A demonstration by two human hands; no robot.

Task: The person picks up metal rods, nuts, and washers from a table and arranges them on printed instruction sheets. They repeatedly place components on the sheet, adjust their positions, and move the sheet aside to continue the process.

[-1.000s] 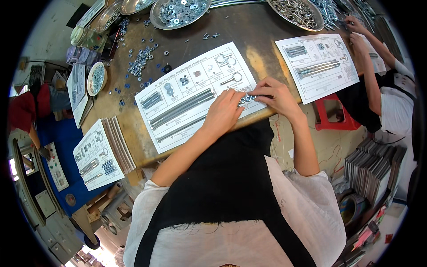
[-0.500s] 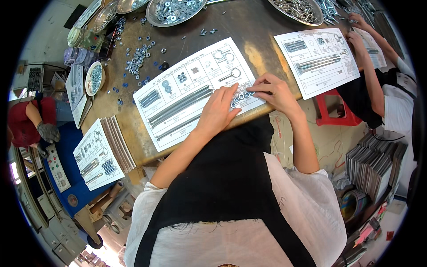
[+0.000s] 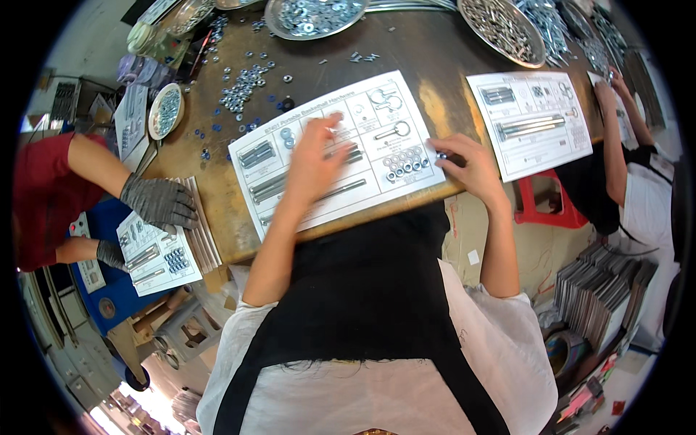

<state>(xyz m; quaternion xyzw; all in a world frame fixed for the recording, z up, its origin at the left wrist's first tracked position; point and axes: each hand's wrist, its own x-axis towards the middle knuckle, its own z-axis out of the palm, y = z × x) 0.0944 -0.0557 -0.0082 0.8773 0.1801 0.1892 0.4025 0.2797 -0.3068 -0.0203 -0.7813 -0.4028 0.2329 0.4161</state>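
My right hand (image 3: 467, 168) is closed in a pinch at the right edge of a printed hardware card (image 3: 346, 204), with a small blue-ringed lock nut (image 3: 441, 155) at its fingertips. Just left of it, rows of washers (image 3: 403, 159) and lock nuts (image 3: 408, 171) sit on the card's lower right section. Above the card's middle hovers my left hand (image 3: 317, 163), its fingers smeared by motion, so I cannot tell if they hold anything. Long metal bolts (image 3: 268, 190) lie partly hidden under it. A ring pin (image 3: 392, 131) is in the right-hand section.
Loose lock nuts (image 3: 244, 88) are scattered beyond the card. Bowls of washers (image 3: 315, 18) and bolts (image 3: 500, 32) stand at the back. At left, a co-worker's gloved hand (image 3: 159, 203) touches a stack of cards (image 3: 205, 225). Another card (image 3: 536, 158) lies at right, near another person.
My left hand has lifted off the nuts and swung left over the card. My right hand has drawn slightly right of the rows. The left co-worker's gloved hands have reached the stacked cards.
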